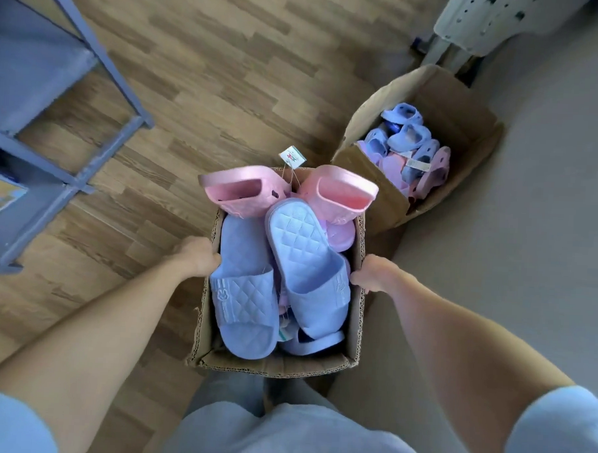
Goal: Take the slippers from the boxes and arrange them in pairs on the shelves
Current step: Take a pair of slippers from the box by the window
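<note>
Holding the cardboard box (271, 365) by its side walls, left hand (200, 256) curled over the left rim and right hand (371, 274) over the right, the person risks a tilt that spills the pink slippers (237, 192) perched above the far edge, atop the heaped lilac slippers (303, 247).

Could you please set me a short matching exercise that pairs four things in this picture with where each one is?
Things
1. quilted blue slippers
2. pink slippers
3. second cardboard box
4. metal shelf rack

Places
A. standing up at the far end of the held box, sticking out above its rim
B. to the right, beyond the held box
C. at the left edge of the view
D. lying on top of the pile in the held box

Pairs: 1-D, 2-A, 3-B, 4-C
</note>
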